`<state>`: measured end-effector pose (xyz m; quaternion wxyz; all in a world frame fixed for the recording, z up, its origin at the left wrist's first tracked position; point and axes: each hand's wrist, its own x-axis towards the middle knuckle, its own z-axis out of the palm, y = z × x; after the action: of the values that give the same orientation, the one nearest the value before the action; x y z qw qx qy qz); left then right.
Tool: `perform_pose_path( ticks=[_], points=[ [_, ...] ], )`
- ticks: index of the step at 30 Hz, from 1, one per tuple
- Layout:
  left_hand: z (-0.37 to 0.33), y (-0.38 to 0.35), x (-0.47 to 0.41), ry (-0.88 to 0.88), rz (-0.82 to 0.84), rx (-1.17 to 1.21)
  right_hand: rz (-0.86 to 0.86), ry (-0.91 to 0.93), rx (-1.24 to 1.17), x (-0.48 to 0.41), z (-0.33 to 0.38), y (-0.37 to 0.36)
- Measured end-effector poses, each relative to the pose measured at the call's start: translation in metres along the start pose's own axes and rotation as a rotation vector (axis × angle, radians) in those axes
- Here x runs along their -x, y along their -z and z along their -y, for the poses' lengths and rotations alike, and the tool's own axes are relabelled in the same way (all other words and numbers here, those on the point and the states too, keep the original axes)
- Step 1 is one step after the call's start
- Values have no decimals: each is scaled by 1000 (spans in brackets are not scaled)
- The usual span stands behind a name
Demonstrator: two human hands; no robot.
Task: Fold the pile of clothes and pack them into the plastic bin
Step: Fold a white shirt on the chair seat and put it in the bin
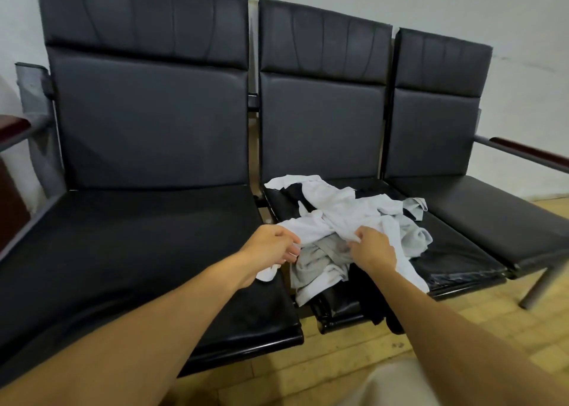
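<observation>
early stage: pile of clothes [354, 230] unfolded on middle seat [455, 257]. left hand [271, 245] and right hand [371, 247] each pinch the white garment [345, 211]. no plastic bin in view.

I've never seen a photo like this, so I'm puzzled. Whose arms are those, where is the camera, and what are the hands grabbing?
There is no machine here, just a person. The camera sits on their head and looks down, so you see their own two arms reaching out. In front stands a black bench with three seats. On its middle seat lies a messy pile of clothes: a white garment on top, a grey garment underneath, and a black garment hanging over the front edge. The left hand and the right hand each pinch the white garment.
</observation>
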<state>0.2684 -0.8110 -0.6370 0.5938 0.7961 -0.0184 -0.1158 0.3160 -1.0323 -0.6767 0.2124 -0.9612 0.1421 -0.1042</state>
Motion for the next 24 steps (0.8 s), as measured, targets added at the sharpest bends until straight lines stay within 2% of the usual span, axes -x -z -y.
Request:
perform_pose_path(
  ticks=[5, 9, 13, 16, 19, 24],
  points=[
    [-2, 16, 16, -16, -27, 31, -161, 49, -450, 27, 39, 28],
    [-3, 36, 36, -61, -35, 86, -136, 89, -705, 46, 90, 56],
    [1, 70, 58, -88, -128, 186, -4, 177, -869, 63, 156, 55],
    [15, 107, 77, -125, -178, 208, 113, 253, -877, 78, 203, 33],
    [37, 148, 91, -126, -226, 143, 294, 310, -898, 93, 240, 4],
    [77, 196, 101, -32, -258, 126, 596, 344, -922, 105, 272, -40]
  ],
)
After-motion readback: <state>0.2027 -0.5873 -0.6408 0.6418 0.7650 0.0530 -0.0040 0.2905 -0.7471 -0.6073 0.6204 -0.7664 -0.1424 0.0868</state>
